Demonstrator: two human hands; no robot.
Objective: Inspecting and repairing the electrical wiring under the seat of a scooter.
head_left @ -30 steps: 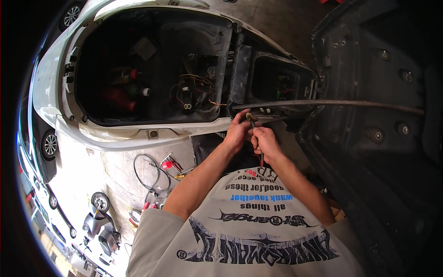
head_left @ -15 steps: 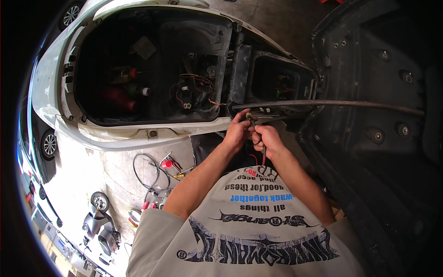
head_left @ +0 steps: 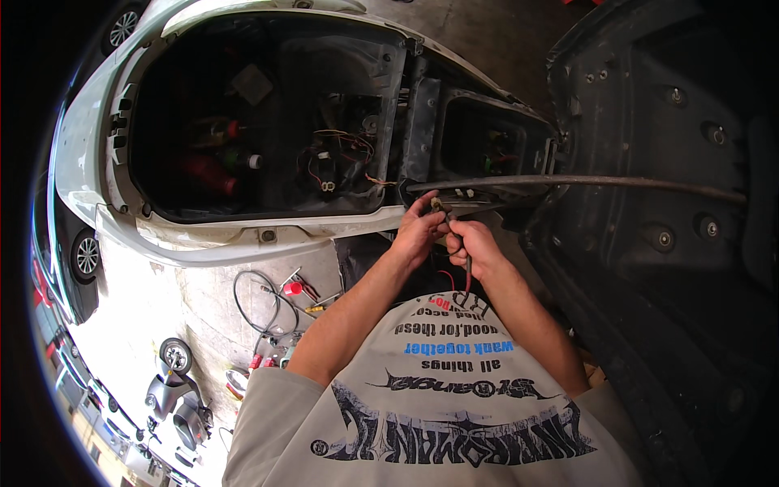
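My two hands work close together at the near edge of the opened white scooter body [head_left: 243, 250]. With closed fingers my left hand [head_left: 415, 239] pinches a small brass-coloured piece [head_left: 436, 203], its index finger stretched toward the black rim. Beside it, my right hand [head_left: 479, 246] is closed around a slim dark tool with a red lower end [head_left: 468, 276]; the fingers hide much of it, so I cannot tell its kind. The tool's upper end lies against the brass-coloured piece. A long thin rod [head_left: 600, 180] passes just beyond my fingertips.
The black storage well [head_left: 284, 105] holds bottles and loose wires [head_left: 345, 142]. At right rises a large black panel [head_left: 649, 138], the rod reaching it. On the floor at left lie a coiled black hose [head_left: 258, 304], a red cap [head_left: 293, 288] and tools; a scooter [head_left: 174, 398] stands farther off.
The red end of the tool has tilted slightly to the right, and the brass-coloured piece has shifted a little left. Both hands stay in nearly the same place.
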